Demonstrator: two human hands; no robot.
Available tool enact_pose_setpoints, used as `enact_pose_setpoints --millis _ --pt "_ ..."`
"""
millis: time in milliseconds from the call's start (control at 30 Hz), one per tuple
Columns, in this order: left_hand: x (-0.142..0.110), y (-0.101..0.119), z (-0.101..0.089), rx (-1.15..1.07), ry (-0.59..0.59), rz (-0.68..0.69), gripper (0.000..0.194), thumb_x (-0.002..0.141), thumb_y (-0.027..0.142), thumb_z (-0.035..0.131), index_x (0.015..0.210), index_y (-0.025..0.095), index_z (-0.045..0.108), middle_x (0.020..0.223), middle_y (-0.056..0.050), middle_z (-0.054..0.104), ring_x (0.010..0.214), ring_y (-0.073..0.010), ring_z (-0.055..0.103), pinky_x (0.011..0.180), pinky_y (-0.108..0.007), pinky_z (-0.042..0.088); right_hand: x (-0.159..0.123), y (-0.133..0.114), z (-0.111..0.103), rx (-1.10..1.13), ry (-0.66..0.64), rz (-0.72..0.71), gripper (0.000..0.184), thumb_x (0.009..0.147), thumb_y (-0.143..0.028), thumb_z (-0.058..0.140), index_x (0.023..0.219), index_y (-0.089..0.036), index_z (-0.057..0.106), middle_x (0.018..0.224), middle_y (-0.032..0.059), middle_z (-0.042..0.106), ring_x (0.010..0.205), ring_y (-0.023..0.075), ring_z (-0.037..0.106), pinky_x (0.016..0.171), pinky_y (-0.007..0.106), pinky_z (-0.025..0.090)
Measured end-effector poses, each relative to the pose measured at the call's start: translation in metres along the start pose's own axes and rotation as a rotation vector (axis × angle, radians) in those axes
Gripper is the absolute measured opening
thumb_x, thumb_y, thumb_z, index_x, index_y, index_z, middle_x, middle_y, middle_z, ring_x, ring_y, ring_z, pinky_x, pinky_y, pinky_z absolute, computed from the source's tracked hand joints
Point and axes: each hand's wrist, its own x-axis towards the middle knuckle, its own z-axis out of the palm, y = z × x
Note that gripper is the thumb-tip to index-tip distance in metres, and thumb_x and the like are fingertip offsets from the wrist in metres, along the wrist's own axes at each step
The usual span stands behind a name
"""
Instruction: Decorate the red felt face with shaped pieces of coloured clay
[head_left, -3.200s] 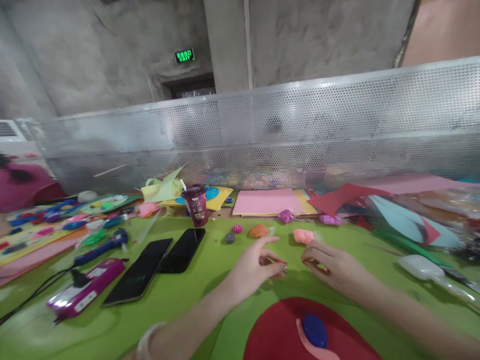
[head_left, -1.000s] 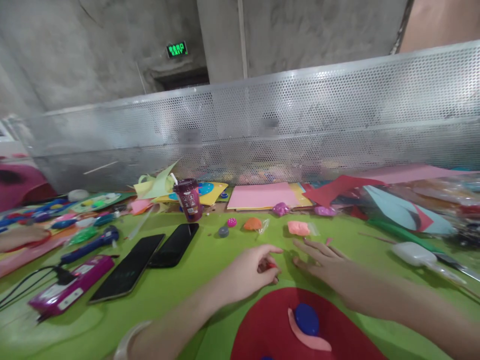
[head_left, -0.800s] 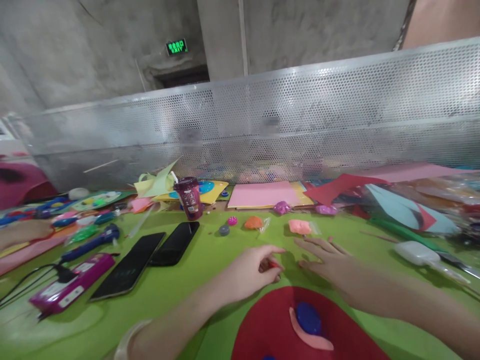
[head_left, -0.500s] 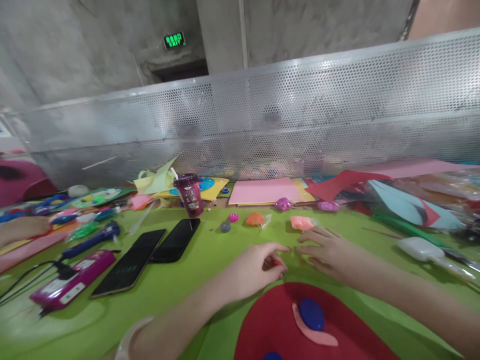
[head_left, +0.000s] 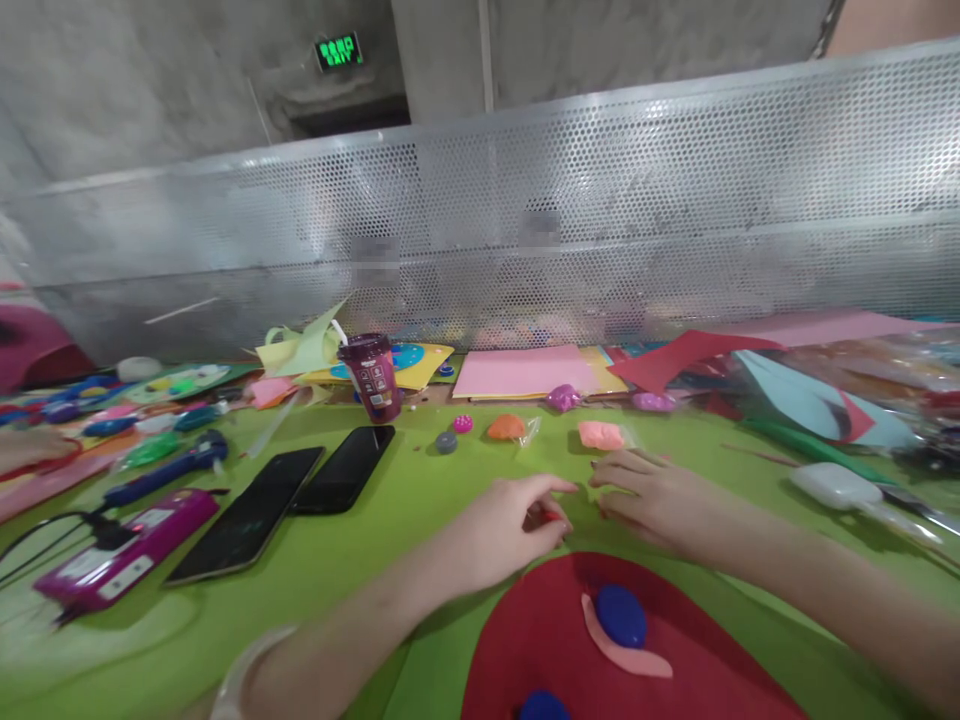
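Near the front edge of the green felt tabletop (head_left: pixel 360 560), left hand (head_left: pixel 501 528) pinches a small red bit (head_left: pixel 550 516) beside the loosely open, empty-looking right hand (head_left: pixel 651 495), probably shaping clay; next, careful fingertip placing.

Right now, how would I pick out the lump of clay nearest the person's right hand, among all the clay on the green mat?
Start at the flat pink paper sheet lying against the perforated metal screen. Come toward the camera onto the green mat, where small clay lumps sit in a row. The salmon-pink lump lies just beyond the right hand; it is paler and blockier than the rounder orange lump to its left.
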Motion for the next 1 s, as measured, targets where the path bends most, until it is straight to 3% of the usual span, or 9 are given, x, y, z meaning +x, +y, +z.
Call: enact_pose_setpoints --millis 167,433,567,700,833,1000 --pt "0.0 -0.001 0.0 -0.003 -0.002 0.001 0.04 0.081 0.023 0.05 0.121 0.02 0.052 0.093 -0.005 0.067 0.082 -0.0164 0.062 0.076 -0.029 0.047 0.0 0.001 0.0 0.017 -0.054 0.005 0.017 0.083 -0.013 0.047 0.082 -0.021 0.062 0.092 0.0059 0.062 0.101 0.0253 0.052 0.089 0.042 0.042" --pt "-0.001 -0.001 0.0 -0.014 -0.014 -0.006 0.038 0.082 0.025 0.049 0.119 0.019 0.052 0.092 -0.006 0.067 0.082 -0.017 0.063 0.078 -0.03 0.047 0.004 -0.005 -0.008 0.128 -0.1 0.13 0.017 0.085 -0.019 0.048 0.09 -0.02 0.064 0.099 0.006 0.062 0.103 0.0225 0.052 0.087 0.037 0.044" --pt "-0.002 -0.001 0.0 -0.01 -0.014 -0.017 0.038 0.082 0.027 0.049 0.119 0.02 0.052 0.092 -0.005 0.067 0.081 -0.017 0.063 0.077 -0.03 0.047 -0.004 0.009 -0.022 0.083 -0.16 0.204 0.025 0.082 -0.007 0.043 0.093 -0.018 0.063 0.096 0.0087 0.063 0.089 0.0213 0.059 0.073 0.032 0.048" --pt "-0.002 0.0 -0.001 0.024 -0.01 -0.019 0.038 0.082 0.027 0.049 0.119 0.02 0.052 0.09 -0.005 0.067 0.081 -0.017 0.063 0.076 -0.03 0.047 -0.014 0.022 -0.021 0.012 -0.215 0.24 0.041 0.066 0.008 0.038 0.084 -0.018 0.063 0.087 0.0087 0.065 0.08 0.0221 0.062 0.066 0.03 0.047" --pt "-0.003 0.002 -0.001 0.033 -0.011 -0.028 0.038 0.081 0.026 0.049 0.118 0.019 0.053 0.09 -0.005 0.067 0.081 -0.0169 0.063 0.077 -0.029 0.046 -0.021 0.023 -0.013 0.017 -0.209 0.236 0.04 0.06 0.008 0.039 0.081 -0.017 0.061 0.082 0.008 0.064 0.073 0.0227 0.062 0.059 0.029 0.045" --pt "-0.003 0.002 0.0 0.024 -0.017 -0.019 0.038 0.082 0.025 0.048 0.118 0.018 0.052 0.092 -0.006 0.067 0.081 -0.017 0.063 0.076 -0.03 0.047 -0.017 0.02 -0.017 0.08 -0.17 0.291 0.03 0.068 0.0 0.042 0.083 -0.017 0.061 0.082 0.0078 0.063 0.065 0.0192 0.061 0.053 0.028 0.042"
